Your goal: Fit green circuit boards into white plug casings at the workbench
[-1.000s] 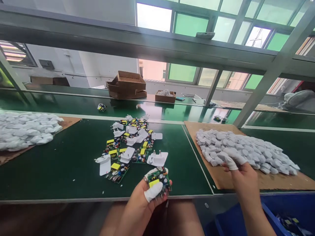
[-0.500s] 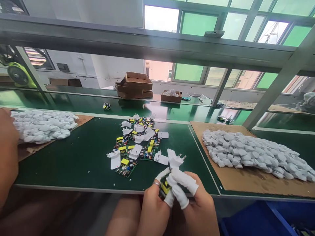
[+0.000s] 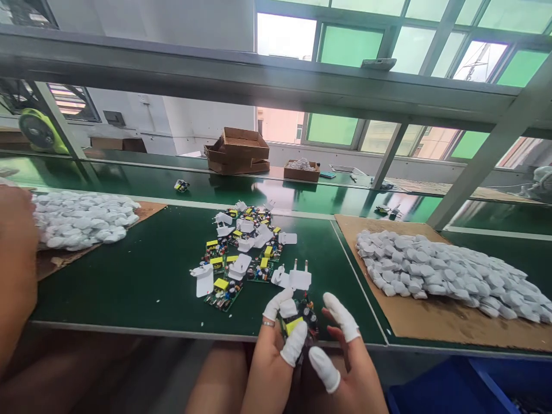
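Left hand (image 3: pixel 276 351) holds a small circuit board (image 3: pixel 299 321) at the near edge of the green surface (image 3: pixel 129 282); its capped fingers (image 3: pixel 294 344) are clamped on the board, thumb over the yellow component. Right hand (image 3: pixel 345 356) sits just right of the board, fingers spread and curled, gripping nothing, index tip near the board's right edge. A white plug cover (image 3: pixel 301 279) lies on the surface just beyond the board, pins up, at the near end of the mixed pile of boards and covers (image 3: pixel 241 247). Right of the board, on a cardboard sheet (image 3: pixel 431 328), is a heap of white housings (image 3: pixel 440 267); a similar heap (image 3: pixel 81 218) sits far left of the board, next to another person's arm (image 3: pixel 15 270). Blue bin (image 3: pixel 466 388) is below the surface, right of the board. Judgement: board is picked and being oriented in hand, mating part not yet taken. Next move likely calls for the free right hand to fetch a cover or housing and line it up with the board, which the left hand has to hold steady.
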`<action>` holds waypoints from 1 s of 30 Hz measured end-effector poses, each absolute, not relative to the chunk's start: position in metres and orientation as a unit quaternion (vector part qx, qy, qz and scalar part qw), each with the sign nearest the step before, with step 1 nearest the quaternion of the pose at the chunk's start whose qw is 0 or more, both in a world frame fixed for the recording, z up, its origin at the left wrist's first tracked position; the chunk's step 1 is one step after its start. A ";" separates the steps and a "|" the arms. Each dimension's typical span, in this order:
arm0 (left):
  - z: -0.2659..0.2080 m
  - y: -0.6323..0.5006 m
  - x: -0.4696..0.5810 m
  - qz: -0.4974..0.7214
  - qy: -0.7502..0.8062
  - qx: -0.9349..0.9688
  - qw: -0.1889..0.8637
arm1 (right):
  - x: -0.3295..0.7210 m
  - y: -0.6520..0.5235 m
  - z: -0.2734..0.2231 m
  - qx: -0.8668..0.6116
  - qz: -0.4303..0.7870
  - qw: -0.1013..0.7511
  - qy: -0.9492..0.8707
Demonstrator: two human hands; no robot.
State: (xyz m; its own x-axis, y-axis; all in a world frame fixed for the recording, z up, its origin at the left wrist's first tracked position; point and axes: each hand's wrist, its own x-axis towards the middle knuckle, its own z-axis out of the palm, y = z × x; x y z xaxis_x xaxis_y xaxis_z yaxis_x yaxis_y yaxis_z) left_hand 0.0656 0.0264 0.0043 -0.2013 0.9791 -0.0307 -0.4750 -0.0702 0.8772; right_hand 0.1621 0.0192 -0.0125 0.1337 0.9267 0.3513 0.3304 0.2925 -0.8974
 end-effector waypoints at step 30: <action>0.016 0.013 0.060 0.614 0.492 0.504 0.357 | 0.169 0.026 -0.009 -0.474 -0.018 0.500 -0.724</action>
State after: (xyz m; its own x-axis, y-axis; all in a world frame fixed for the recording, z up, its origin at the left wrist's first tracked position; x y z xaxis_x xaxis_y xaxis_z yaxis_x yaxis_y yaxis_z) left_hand 0.0599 0.0130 0.0158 -0.2369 0.9339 0.2680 0.0573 -0.2619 0.9634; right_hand 0.1686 0.0260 -0.0095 -0.0497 0.6687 0.7419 0.7054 0.5494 -0.4479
